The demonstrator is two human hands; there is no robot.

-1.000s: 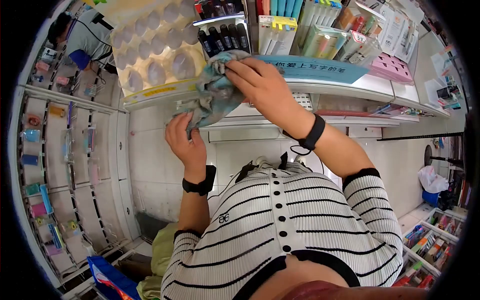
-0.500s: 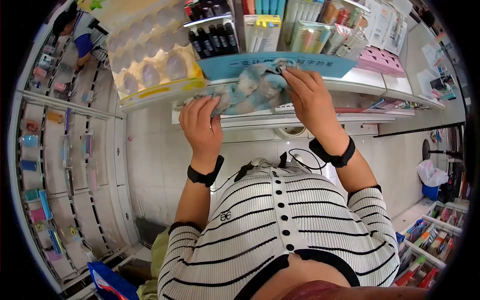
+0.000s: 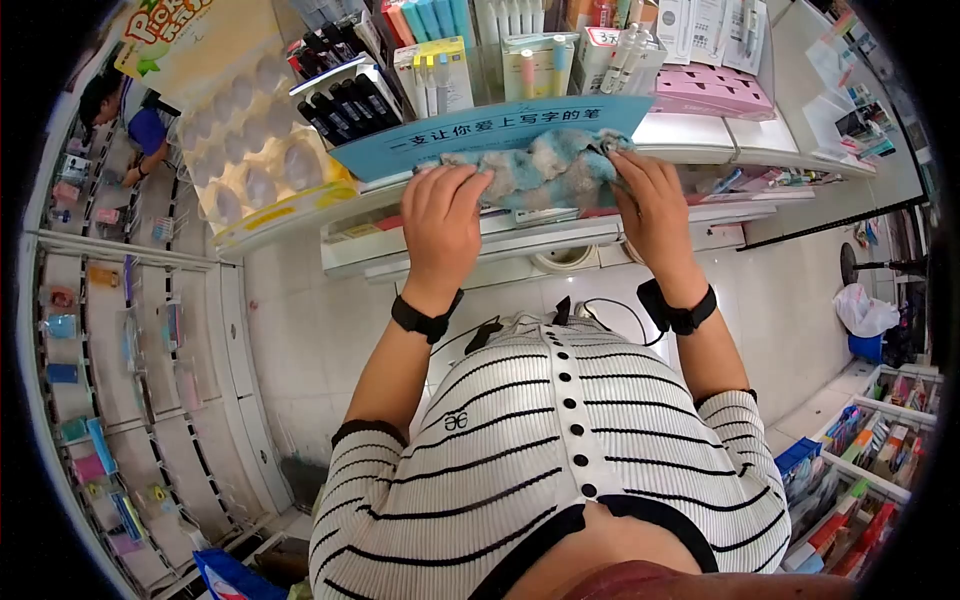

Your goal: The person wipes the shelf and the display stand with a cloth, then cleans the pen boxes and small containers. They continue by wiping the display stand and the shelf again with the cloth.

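A blue and grey cloth (image 3: 545, 172) stretches between my two hands at the front edge of the display shelf. My left hand (image 3: 440, 220) grips its left end, fingers curled over it. The right end is bunched in my right hand (image 3: 655, 205), with thumb and fingers closed on it. Right behind the cloth stands a blue sign strip (image 3: 490, 130) with Chinese lettering, and the cloth covers part of its lower edge. Black markers (image 3: 350, 110) in a holder stand behind the sign's left part. Boxes of pens (image 3: 435, 80) are lined up behind its middle.
A yellow display tray with clear domes (image 3: 260, 180) sits left of the sign. Pink boxes (image 3: 715, 92) lie on the shelf at right. A hanging-goods rack (image 3: 150, 390) runs along the left, where another person (image 3: 140, 125) is. Bins of stationery (image 3: 870, 450) stand at lower right.
Both hands have moved right along the shelf edge with the cloth, the left hand more. The view has shifted, and the sign now looks more tilted.
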